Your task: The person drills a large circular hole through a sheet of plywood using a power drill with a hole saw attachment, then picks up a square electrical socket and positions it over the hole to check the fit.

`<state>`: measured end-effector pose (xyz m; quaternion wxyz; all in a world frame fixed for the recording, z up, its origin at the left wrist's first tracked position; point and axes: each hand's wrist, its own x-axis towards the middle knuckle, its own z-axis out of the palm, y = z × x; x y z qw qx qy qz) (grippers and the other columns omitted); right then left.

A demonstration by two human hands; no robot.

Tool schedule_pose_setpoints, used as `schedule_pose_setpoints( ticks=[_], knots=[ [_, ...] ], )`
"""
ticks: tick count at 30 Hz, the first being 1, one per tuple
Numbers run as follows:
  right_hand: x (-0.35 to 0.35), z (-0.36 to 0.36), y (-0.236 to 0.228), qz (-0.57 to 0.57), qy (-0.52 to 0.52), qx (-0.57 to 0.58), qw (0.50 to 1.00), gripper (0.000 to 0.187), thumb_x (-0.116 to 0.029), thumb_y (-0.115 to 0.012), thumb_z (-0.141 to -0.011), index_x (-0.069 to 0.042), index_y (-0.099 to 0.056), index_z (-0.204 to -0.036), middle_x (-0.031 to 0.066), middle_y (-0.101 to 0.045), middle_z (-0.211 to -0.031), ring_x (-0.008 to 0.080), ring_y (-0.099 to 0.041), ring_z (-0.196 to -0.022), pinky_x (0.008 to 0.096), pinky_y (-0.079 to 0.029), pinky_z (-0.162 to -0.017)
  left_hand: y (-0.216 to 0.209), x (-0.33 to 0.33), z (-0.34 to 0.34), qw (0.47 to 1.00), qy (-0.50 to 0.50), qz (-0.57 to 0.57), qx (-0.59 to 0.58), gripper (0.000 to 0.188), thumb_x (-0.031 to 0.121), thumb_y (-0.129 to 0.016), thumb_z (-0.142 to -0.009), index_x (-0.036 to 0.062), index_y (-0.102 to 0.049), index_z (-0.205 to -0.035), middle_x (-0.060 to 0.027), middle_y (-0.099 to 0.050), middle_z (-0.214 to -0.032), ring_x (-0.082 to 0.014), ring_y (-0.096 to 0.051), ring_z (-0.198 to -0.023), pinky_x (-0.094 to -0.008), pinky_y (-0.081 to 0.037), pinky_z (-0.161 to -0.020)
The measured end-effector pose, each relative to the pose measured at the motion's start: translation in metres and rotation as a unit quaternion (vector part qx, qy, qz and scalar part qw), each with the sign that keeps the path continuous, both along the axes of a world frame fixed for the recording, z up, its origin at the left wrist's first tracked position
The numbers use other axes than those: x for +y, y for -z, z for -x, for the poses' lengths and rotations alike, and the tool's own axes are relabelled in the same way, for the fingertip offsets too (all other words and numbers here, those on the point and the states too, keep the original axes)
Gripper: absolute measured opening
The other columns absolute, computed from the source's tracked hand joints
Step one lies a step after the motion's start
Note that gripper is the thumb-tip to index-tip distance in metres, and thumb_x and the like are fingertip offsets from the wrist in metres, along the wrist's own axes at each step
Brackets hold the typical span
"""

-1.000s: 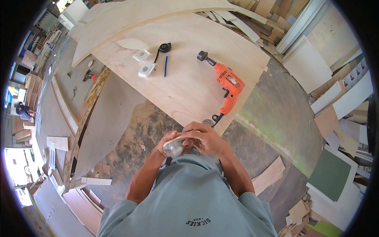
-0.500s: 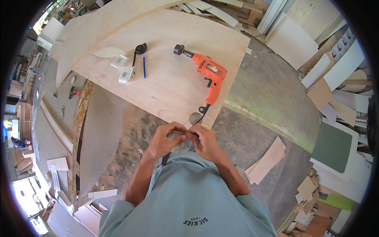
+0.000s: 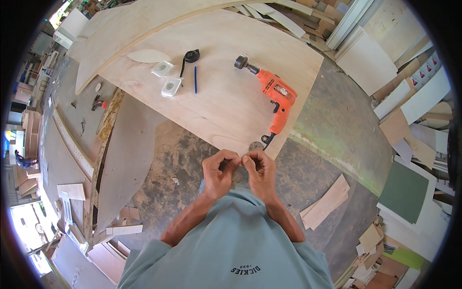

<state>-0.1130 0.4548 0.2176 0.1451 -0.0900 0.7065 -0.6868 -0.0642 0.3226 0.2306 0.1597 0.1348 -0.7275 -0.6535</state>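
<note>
Both hands meet at chest height: left hand (image 3: 219, 171) and right hand (image 3: 260, 168) pinch something too small to identify between touching fingertips. Orange electric drill (image 3: 274, 94) lies at one o'clock on the plywood sheet (image 3: 226, 101). Fine fingertip work appears underway.

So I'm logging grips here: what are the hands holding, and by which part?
Both hands, left hand and right hand, pinch something tiny between the fingertips; what it is cannot be told.
</note>
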Motion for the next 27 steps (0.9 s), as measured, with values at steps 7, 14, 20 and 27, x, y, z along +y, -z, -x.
schedule_pose_setpoints(
  ticks=[7,14,20,27],
  knots=[
    [-0.015,0.025,-0.032,-0.054,-0.098,0.422,0.900,0.022,0.012,-0.066,-0.081,0.001,-0.059,-0.099,0.0142,-0.060,-0.085,0.0308,-0.059,-0.067,0.0370,-0.049,-0.058,-0.002,-0.037,0.014,0.974,0.079,-0.206,-0.051,0.010,0.002,-0.062,-0.097,0.0017,-0.066,-0.088,-0.0016,-0.067,-0.080,-0.0058,-0.059,-0.074,-0.0238,-0.050,-0.063],
    [-0.021,0.021,-0.071,0.189,-0.042,0.263,0.945,0.006,-0.005,-0.062,-0.097,0.001,-0.059,-0.095,0.0090,-0.059,-0.081,0.0172,-0.053,-0.066,0.0291,-0.042,-0.059,0.035,-0.094,0.028,0.873,-0.019,-0.488,0.001,0.015,0.015,-0.058,-0.102,0.0035,-0.061,-0.092,-0.0059,-0.065,-0.086,-0.0171,-0.065,-0.069,-0.0322,-0.057,-0.060],
    [0.050,-0.011,0.007,-0.007,-0.196,-0.028,0.980,0.011,-0.010,-0.064,-0.097,0.001,-0.065,-0.095,0.0085,-0.063,-0.081,0.0197,-0.056,-0.068,0.0307,-0.044,-0.062,0.050,-0.131,0.053,0.864,-0.136,-0.484,-0.011,0.014,0.017,-0.056,-0.104,0.0091,-0.060,-0.092,-0.0019,-0.064,-0.086,-0.0133,-0.064,-0.072,-0.0326,-0.057,-0.064],
    [0.042,-0.048,0.027,-0.389,0.142,0.204,0.887,0.017,0.003,-0.061,-0.090,-0.001,-0.069,-0.105,0.0122,-0.067,-0.105,0.0267,-0.066,-0.082,0.0325,-0.054,-0.071,0.050,-0.102,0.061,0.958,-0.020,-0.286,0.000,0.012,0.013,-0.056,-0.104,0.0038,-0.059,-0.097,-0.0019,-0.061,-0.089,-0.0087,-0.055,-0.081,-0.0240,-0.048,-0.076]
  ],
)
